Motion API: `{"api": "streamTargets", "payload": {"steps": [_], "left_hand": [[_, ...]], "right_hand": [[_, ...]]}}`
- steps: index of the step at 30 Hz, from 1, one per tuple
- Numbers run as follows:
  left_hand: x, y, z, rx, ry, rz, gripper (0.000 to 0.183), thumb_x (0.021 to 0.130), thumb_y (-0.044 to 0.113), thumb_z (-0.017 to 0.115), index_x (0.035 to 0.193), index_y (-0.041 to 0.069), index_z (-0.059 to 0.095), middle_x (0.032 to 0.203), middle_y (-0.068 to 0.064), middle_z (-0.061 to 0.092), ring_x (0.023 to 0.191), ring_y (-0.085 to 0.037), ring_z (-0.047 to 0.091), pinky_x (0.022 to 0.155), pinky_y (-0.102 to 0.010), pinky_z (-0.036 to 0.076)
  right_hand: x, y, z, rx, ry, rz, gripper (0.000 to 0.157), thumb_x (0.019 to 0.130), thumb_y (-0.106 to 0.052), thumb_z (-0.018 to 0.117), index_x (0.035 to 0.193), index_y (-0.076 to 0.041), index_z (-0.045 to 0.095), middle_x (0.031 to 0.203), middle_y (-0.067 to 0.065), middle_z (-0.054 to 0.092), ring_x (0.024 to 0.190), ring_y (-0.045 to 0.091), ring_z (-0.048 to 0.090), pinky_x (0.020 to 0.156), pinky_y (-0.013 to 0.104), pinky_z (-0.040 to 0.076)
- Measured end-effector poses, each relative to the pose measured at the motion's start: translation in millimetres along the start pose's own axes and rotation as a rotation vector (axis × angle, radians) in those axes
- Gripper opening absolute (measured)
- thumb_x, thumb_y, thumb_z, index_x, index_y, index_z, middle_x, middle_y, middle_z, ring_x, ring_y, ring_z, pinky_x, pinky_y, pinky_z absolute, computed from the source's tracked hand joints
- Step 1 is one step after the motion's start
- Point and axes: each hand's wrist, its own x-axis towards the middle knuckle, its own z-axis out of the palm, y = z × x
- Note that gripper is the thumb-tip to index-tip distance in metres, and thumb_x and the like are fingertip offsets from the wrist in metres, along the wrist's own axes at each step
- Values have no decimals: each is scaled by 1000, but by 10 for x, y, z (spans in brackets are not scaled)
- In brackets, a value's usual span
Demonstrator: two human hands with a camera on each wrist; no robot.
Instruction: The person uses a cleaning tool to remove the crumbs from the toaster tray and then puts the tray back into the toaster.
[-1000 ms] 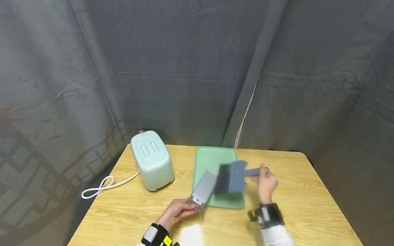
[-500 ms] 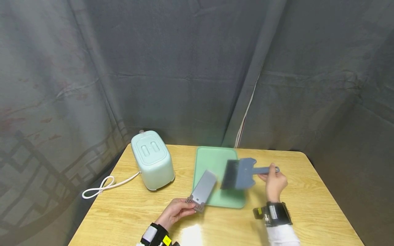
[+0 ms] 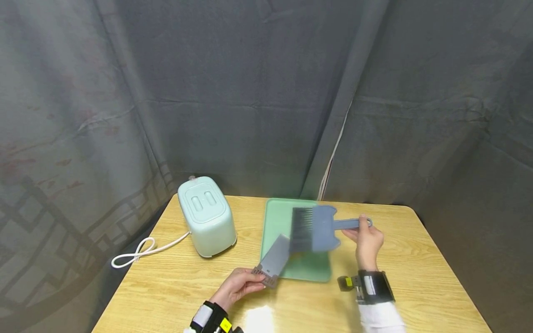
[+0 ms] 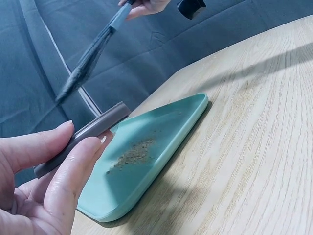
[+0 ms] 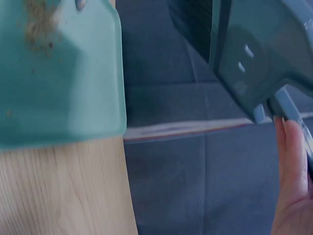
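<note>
My left hand (image 3: 240,284) pinches the grey slotted end of a flat metal crumb tray (image 3: 276,256) between thumb and fingers; its far end reaches over a green serving tray (image 3: 276,213). In the left wrist view, the crumb tray's end (image 4: 105,121) is gripped edge-on, and brown crumbs (image 4: 136,152) lie scattered on the green surface. My right hand (image 3: 368,240) grips the handle of a wide blue-grey brush (image 3: 325,229), its dark bristles pointing left above the serving tray. In the head view the bristles overlap the crumb tray's far corner. From the right wrist, the brush (image 5: 259,58) appears raised beside the serving tray.
At the left of the wooden table (image 3: 166,286) stands a mint toaster (image 3: 210,222), its lid on top. A white cord (image 3: 145,252) runs from it over the table's left edge. Grey curtains (image 3: 250,115) hang close behind and to the sides.
The brush shifted right, then came back left and farther up, with my right hand. My left hand and the crumb tray have stayed nearly still.
</note>
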Motion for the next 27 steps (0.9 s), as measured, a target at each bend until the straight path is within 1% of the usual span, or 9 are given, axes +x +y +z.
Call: {"api": "streamTargets", "payload": {"steps": [3,7,12,15,18,20,22,25,27], "left_hand": [[-4,8,13,6,-10,2,26,96,-11,59,119,-22,62,97,-15,79,75,-10,76,76,-17,67],[-8,9,25,18,-19,4,26,95,-11,60,118,-22,63,96,-15,79,73,-9,76,75,-17,67],[-5,13,29,25,-21,7,26,95,-11,59,117,-23,62,93,-14,79,72,-9,76,73,-17,67],[4,11,35,24,-20,7,19,94,-11,59,111,-17,68,88,-10,79,70,-7,76,72,-16,66],[8,8,41,21,-17,0,15,94,-12,58,100,-8,72,81,-6,79,68,-6,76,70,-15,66],[6,8,46,17,-16,-4,16,95,-11,58,96,-5,73,79,-4,78,67,-6,75,70,-15,66],[5,5,47,18,-17,-4,16,95,-11,58,97,-5,73,79,-3,78,67,-6,75,70,-15,66],[0,3,44,22,-18,0,16,94,-11,59,104,-11,72,82,-5,78,67,-7,75,70,-15,66],[-4,0,38,24,-19,2,18,95,-11,59,109,-15,69,85,-7,79,68,-7,76,70,-15,66]], "right_hand": [[-45,29,65,-12,-58,27,33,110,-21,50,87,2,58,56,-6,68,51,5,70,57,22,66],[-108,83,142,-43,-95,43,32,110,-21,52,90,2,61,57,-9,68,52,4,70,58,22,67],[-189,150,235,-88,-135,53,35,109,-22,53,99,9,64,58,-10,69,52,4,70,58,22,67],[-238,198,277,-132,-158,54,41,109,-25,54,105,14,65,59,-7,70,52,5,70,61,24,68],[-278,253,303,-183,-176,67,44,109,-28,54,106,14,65,60,-6,71,52,4,70,62,24,68],[-294,288,311,-211,-185,76,44,109,-29,54,106,13,65,63,-4,72,53,4,70,63,26,68],[-304,313,311,-232,-192,78,43,109,-29,54,106,12,64,65,-2,73,53,3,69,63,26,68],[-304,322,301,-247,-192,66,42,110,-27,53,106,13,64,66,-1,73,53,2,69,62,26,68],[-292,312,288,-252,-191,60,41,110,-26,53,105,13,64,65,-3,73,52,1,68,61,23,67]]}}
